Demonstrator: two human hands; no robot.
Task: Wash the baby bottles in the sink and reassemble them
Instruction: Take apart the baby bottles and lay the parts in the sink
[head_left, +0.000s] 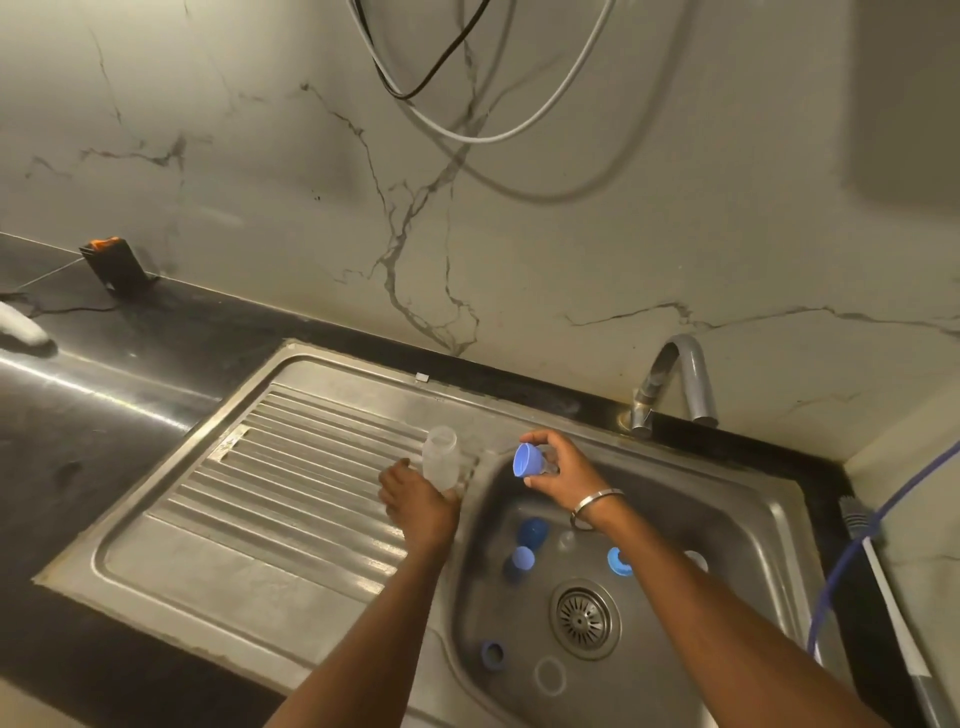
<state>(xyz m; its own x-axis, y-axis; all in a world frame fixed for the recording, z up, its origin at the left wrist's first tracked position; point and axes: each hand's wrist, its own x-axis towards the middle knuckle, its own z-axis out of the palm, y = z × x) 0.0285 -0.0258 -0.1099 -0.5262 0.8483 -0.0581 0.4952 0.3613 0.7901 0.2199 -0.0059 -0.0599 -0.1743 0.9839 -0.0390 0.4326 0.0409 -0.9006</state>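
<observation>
Head view is showing a person standing at a steel sink (769, 499) with a ribbed drainboard (291, 467) to its left. Their left hand (415, 501) is gripping a clear bottle body (440, 457) from below, fingers curled round its lower half, and is holding it tilted just above the drainboard's right edge, mouth pointing up and away; I judge it is being set down there to drain, or being readied for a cap. Their right hand (561, 470) is pinching a blue cap (527, 460) between fingertips and thumb, open side turned toward the bottle, hovering over the basin's back-left corner, near the bottle but not touching it. Turning the hollow side that way is probably letting water run out, or is lining it up with the bottle. A metal bangle (597, 501) is sitting on the right wrist.

Down in the basin, more loose parts are lying apart from each other: two blue caps (524, 551) left of the drain (585, 618), a blue ring (618, 561) to its upper right, another blue ring (492, 656) at lower left, and a clear ring (550, 674) beside it. Those seem to be waiting their turn. No water is visibly running from the tap (675, 384).
</observation>
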